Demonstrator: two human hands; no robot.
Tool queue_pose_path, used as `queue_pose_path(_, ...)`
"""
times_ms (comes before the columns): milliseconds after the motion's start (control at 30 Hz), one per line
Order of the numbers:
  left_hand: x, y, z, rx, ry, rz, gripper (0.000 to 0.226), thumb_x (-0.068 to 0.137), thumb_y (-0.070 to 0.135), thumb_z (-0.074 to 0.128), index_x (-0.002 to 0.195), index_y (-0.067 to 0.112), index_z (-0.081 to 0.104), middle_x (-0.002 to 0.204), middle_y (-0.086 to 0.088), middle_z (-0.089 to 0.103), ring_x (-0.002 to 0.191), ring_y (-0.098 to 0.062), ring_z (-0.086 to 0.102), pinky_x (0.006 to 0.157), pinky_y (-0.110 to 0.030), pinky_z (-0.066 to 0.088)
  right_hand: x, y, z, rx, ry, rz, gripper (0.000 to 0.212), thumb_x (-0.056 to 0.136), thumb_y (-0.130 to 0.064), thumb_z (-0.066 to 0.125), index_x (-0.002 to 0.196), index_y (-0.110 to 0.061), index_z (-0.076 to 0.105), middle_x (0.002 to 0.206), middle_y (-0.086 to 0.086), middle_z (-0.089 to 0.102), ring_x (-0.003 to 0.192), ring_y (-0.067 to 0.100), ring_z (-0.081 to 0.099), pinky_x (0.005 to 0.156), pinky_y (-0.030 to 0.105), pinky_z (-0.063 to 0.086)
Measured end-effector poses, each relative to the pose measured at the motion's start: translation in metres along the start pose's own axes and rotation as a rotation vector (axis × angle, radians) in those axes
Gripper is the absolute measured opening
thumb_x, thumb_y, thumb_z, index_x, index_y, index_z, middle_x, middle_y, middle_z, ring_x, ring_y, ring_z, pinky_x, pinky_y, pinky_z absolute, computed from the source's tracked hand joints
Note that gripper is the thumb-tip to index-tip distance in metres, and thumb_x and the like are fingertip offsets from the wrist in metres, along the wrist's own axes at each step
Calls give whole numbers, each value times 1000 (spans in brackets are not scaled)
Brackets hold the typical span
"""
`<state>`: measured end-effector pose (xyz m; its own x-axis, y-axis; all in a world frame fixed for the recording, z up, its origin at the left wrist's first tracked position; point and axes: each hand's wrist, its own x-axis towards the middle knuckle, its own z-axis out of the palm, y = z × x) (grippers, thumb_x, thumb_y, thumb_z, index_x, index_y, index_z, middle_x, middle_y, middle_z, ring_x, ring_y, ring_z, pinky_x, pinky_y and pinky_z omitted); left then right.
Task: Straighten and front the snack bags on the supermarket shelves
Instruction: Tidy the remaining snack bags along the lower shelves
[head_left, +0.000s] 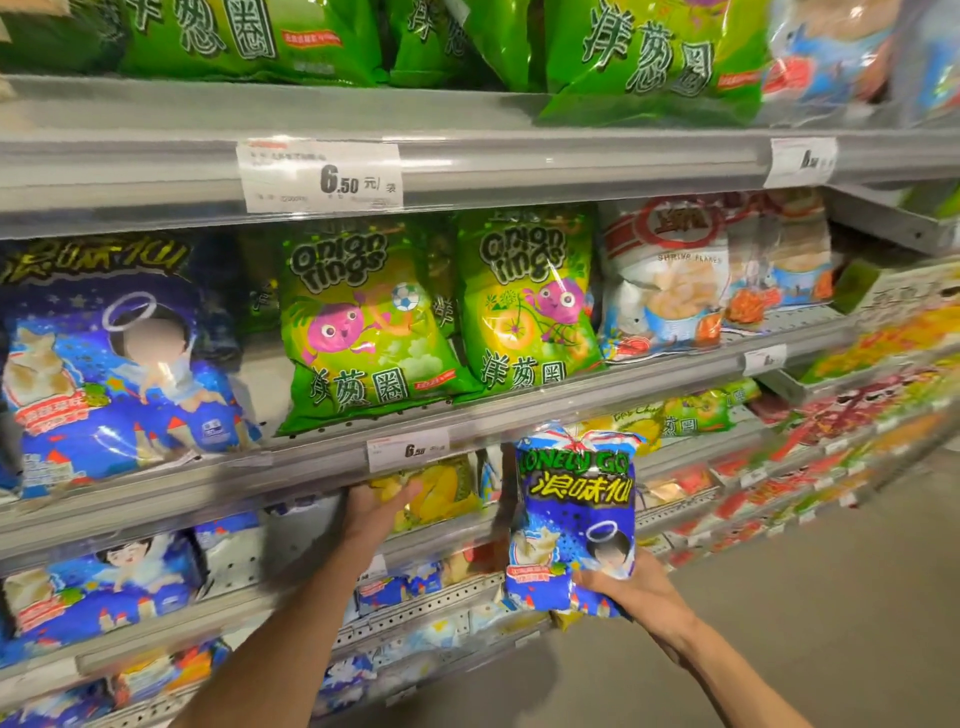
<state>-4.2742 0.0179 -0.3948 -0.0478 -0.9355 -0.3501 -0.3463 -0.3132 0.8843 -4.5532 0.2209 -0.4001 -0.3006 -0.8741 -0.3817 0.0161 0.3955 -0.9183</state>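
**Blue bag off the shelf, yellow bag half reached**

Supermarket shelving fills the frame, 4 tiers visible, price rail (405, 447) across the centre.

Risks:
- Right hand (631, 587) grips the blue snack bag (574, 514) by its bottom right corner only; the puffed bag stands tall above that hold and could tip or slide out.
- Left hand (382, 501) reaches under the rail, fingers curled on the yellow bag (441, 488); a pull could drag neighbours forward.

Position: blue bag sits lower centre-right, in front of the shelf edge, above and left of the right-hand grip. Matching blue bags (119, 358) lie at left.
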Motion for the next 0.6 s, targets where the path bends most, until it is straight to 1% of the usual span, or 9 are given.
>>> queue_pose_path(67, 0, -1, 1, 52, -20, 21, 53, 83, 34, 78, 121, 1, 62, 118, -17, 67, 114, -33, 61, 98, -40, 45, -2, -2, 5, -7, -10, 13, 45, 75, -12, 88, 116, -12, 69, 106, 6, 78, 97, 28, 76, 90, 49, 59)
queue_pose_path(133, -3, -5, -2, 141, -3, 54, 45, 85, 35, 76, 112, 1, 65, 111, -16, 69, 108, -33, 64, 94, -41, 50, -6, -6, 15, -21, -24, 20, 47, 74, -10, 89, 117, -12, 68, 103, 5, 79, 94, 25, 76, 81, 39, 62)
queue_pose_path(167, -7, -8, -5, 197, 25, 69, 45, 85, 36, 75, 112, 2, 63, 111, -14, 69, 107, -33, 64, 92, -40, 49, -9, -8, 21, -29, -35, 23, 48, 73, -10, 90, 116, -11, 69, 102, 4, 79, 94, 24, 76, 77, 35, 62)
queue_pose_path(233, -18, -18, -15, 289, 95, 133, 46, 86, 37, 74, 117, 7, 58, 116, -10, 66, 110, -33, 61, 94, -39, 48, -14, -11, 37, -39, -65, 30, 46, 75, -8, 88, 117, -10, 69, 103, 5, 79, 95, 23, 76, 77, 31, 61)
queue_pose_path(333, -40, -39, -35, 410, 220, 321, 37, 88, 25, 72, 120, 8, 64, 118, -10, 67, 111, -30, 61, 97, -41, 48, -21, -19, 70, -88, -133, 33, 40, 78, -5, 84, 115, -10, 71, 101, 2, 79, 94, 19, 76, 77, 26, 59)
queue_pose_path(400, -57, -57, -54, 468, 319, 404, 28, 89, 16, 69, 116, 9, 68, 115, -10, 67, 108, -29, 60, 95, -38, 46, -23, -23, 97, -114, -189, 35, 38, 79, -7, 84, 115, -13, 71, 101, 0, 79, 93, 15, 76, 75, 22, 57)
queue_pose_path(467, -71, -78, -78, 551, 375, 463, 22, 87, 10, 69, 110, 8, 69, 110, -10, 64, 105, -31, 58, 95, -41, 46, -23, -27, 127, -140, -238, 36, 35, 80, -8, 84, 112, -16, 71, 97, -4, 80, 88, 9, 75, 70, 17, 54)
queue_pose_path(533, -84, -100, -103, 678, 426, 503, 22, 86, 8, 66, 107, 5, 69, 109, -12, 62, 104, -33, 56, 96, -45, 47, -18, -30, 157, -189, -290, 20, 31, 81, -10, 84, 107, -21, 73, 90, -10, 79, 81, 5, 74, 68, 14, 51)
queue_pose_path(600, -96, -118, -130, 784, 431, 489, 32, 85, 17, 53, 109, 3, 69, 112, -15, 62, 104, -33, 57, 95, -42, 44, -10, -35, 188, -219, -339, -19, 35, 79, -13, 86, 108, -25, 71, 90, -16, 78, 81, 0, 72, 68, 14, 51)
